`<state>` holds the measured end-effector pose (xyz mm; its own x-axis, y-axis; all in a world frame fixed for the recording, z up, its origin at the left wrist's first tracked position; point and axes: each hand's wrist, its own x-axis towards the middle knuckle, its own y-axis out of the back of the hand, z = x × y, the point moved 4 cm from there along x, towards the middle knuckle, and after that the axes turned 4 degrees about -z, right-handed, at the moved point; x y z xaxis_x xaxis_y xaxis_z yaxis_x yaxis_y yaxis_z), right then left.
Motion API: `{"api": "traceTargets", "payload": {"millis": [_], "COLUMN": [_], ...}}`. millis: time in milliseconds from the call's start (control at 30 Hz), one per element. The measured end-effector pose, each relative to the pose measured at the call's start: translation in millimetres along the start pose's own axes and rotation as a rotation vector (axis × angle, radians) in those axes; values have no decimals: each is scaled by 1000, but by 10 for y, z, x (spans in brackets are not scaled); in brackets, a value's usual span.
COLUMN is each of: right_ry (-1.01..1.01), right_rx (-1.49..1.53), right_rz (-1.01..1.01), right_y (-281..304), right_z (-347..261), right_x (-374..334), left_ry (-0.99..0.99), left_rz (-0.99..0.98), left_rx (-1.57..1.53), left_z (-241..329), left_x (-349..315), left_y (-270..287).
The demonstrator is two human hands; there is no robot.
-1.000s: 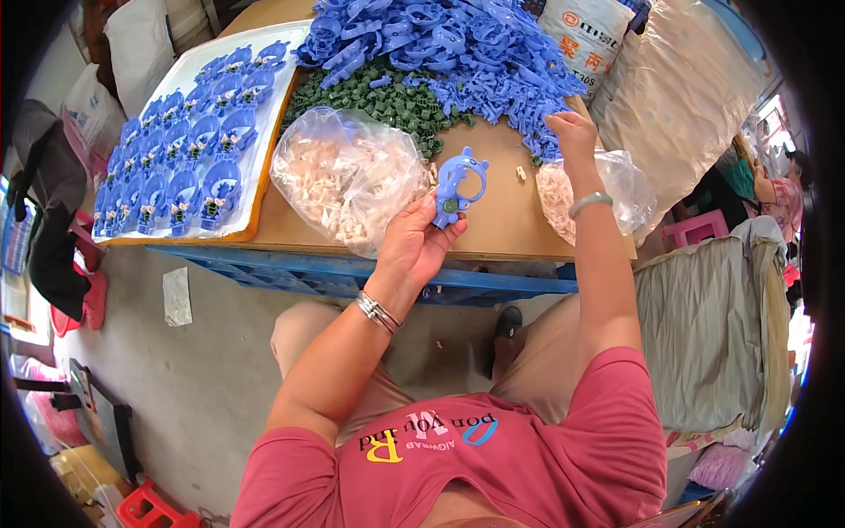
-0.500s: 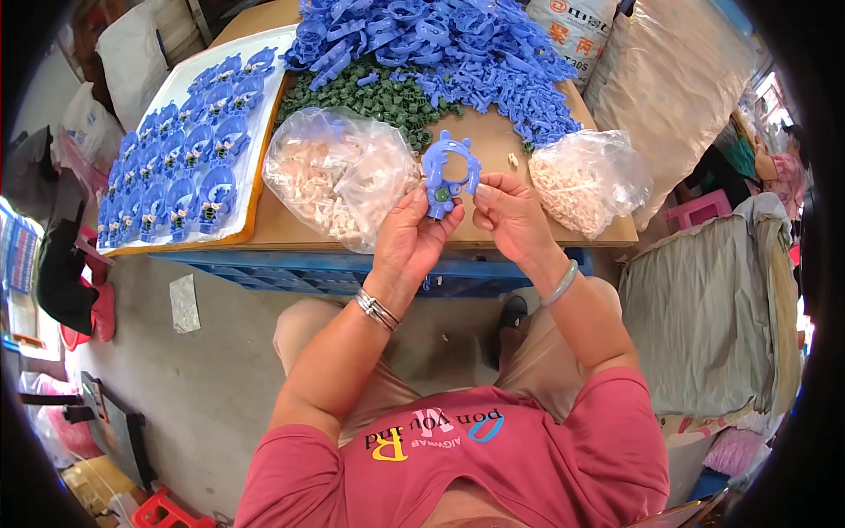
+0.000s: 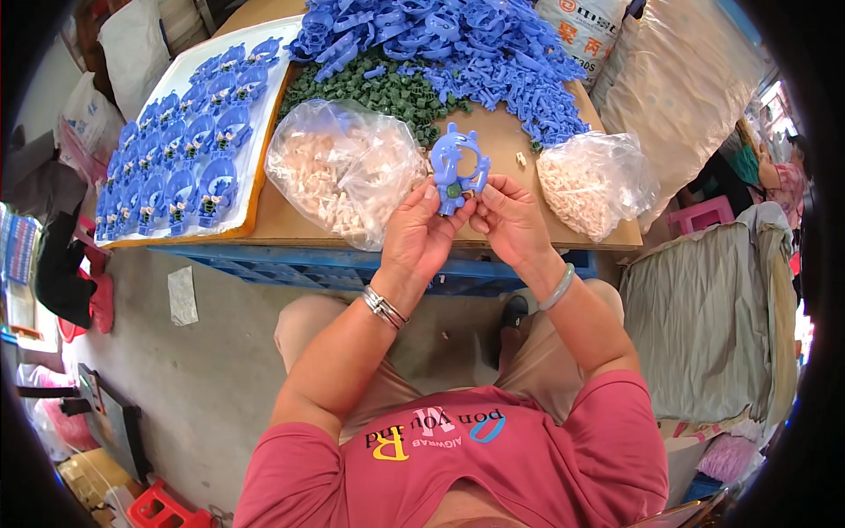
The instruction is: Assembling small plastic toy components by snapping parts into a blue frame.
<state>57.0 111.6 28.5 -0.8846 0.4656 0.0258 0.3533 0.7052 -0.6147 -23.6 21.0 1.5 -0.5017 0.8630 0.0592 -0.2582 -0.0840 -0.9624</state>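
Between my hands is a blue plastic figure-shaped frame [image 3: 444, 163] with ears, a round opening and a small green piece in its lower part. It stands upright just above the table's near edge. My left hand [image 3: 415, 236] grips its lower left side between thumb and fingers. At its right side, my right hand [image 3: 516, 218] pinches a slim blue piece [image 3: 481, 179], which seems to touch the frame; the fingertips partly hide it. A clear bag of pale plastic parts [image 3: 339, 176] sits just left of the frame, a second bag of pale parts [image 3: 588, 189] to the right.
A white tray [image 3: 260, 46] at left holds rows of blue figures. Heaped at the back are blue frames [image 3: 422, 35], small blue parts [image 3: 519, 84] and green parts [image 3: 370, 95]. Large sacks [image 3: 682, 88] stand behind right; a blue crate [image 3: 264, 268] is under the tabletop.
Both hands have shifted slightly with the frame, which has tilted and turned a little. My right fingers have come closer to its lower right side.
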Motion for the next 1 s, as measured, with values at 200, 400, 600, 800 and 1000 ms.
{"api": "traceTargets", "payload": {"millis": [200, 400, 600, 800, 1000], "right_ry": [38, 54, -26, -3, 242], "right_rx": [-19, -94, -204, -246, -601], "right_rz": [22, 67, 76, 84, 25], "right_y": [28, 27, -11, -77, -168], "right_z": [10, -42, -80, -113, -218], "right_x": [-12, -17, -27, -39, -75], "left_ry": [-24, -86, -85, -92, -99], "left_rz": [13, -30, -32, 17, 33], "left_rx": [47, 214, 256, 243, 254], "left_z": [2, 62, 72, 62, 48], "left_x": [-5, -17, -16, -23, -29], "left_y": [-30, -69, -78, -77, -38]}}
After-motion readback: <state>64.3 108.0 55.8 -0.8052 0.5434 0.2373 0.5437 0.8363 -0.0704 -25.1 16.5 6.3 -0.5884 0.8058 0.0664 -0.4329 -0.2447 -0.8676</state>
